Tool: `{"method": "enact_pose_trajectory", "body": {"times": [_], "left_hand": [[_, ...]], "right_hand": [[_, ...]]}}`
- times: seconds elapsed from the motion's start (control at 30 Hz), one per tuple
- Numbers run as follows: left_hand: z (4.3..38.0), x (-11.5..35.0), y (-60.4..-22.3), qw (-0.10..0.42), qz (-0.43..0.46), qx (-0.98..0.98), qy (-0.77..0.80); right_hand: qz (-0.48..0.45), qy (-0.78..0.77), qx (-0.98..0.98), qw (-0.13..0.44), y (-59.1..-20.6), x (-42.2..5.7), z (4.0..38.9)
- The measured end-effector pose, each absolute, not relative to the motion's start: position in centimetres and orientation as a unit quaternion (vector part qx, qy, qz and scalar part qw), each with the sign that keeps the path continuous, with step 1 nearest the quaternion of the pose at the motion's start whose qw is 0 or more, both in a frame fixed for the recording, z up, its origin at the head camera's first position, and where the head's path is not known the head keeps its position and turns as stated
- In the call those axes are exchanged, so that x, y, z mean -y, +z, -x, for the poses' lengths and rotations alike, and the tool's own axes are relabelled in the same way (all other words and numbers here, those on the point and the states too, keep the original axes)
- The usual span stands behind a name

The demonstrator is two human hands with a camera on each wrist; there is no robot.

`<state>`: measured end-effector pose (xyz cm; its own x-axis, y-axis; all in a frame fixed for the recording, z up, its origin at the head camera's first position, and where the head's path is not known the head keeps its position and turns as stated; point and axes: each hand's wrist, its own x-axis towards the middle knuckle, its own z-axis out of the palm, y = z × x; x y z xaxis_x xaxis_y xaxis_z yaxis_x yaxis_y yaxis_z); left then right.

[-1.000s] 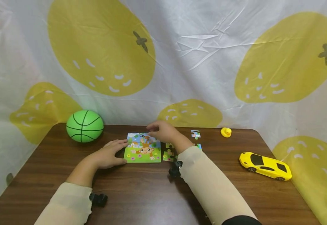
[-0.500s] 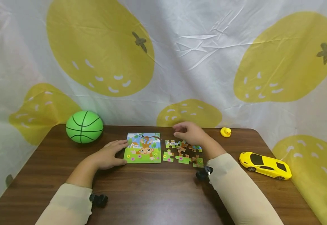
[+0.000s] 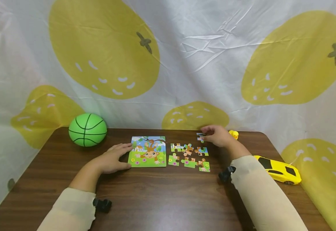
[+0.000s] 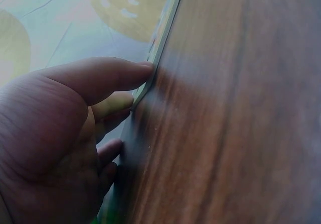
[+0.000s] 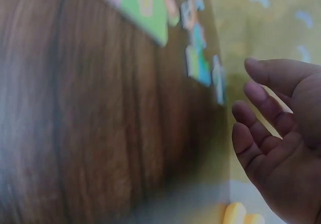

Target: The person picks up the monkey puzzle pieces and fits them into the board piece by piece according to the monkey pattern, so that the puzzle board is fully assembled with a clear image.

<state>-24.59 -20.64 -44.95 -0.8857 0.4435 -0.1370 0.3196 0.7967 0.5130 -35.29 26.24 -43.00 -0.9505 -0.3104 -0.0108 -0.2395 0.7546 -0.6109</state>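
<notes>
A square puzzle board (image 3: 147, 152) with a monkey picture lies on the table. My left hand (image 3: 113, 158) rests at the board's left edge, its thumb at the near corner and its fingers along the side. In the left wrist view the thumb (image 4: 115, 76) touches the board's rim. To the right of the board lie several loose jigsaw pieces (image 3: 189, 162). My right hand (image 3: 218, 136) hovers at the farthest jigsaw piece (image 3: 200, 137), partly covering it in the head view. In the right wrist view that hand (image 5: 286, 118) holds nothing, its fingers loosely bent and apart from the pieces.
A green ball (image 3: 87, 130) stands at the back left of the brown table (image 3: 162, 195). At the right are a yellow toy duck (image 3: 234, 134) and a yellow toy car (image 3: 281, 171), both partly hidden by the right arm. A fruit-printed curtain (image 3: 185, 64) hangs behind.
My right hand has moved right, from above the board's upper right corner, past the loose pieces, to the farthest piece. My left hand has stayed at the board.
</notes>
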Motion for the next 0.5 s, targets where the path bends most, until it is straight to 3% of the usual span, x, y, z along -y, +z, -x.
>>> {"method": "enact_pose_trajectory", "body": {"times": [0.5], "left_hand": [[24.8,21.0,-45.4,0.128,-0.204,-0.939,0.245]], "right_hand": [[0.133,-0.291,-0.943,0.095,-44.3,-27.3,36.8]]}}
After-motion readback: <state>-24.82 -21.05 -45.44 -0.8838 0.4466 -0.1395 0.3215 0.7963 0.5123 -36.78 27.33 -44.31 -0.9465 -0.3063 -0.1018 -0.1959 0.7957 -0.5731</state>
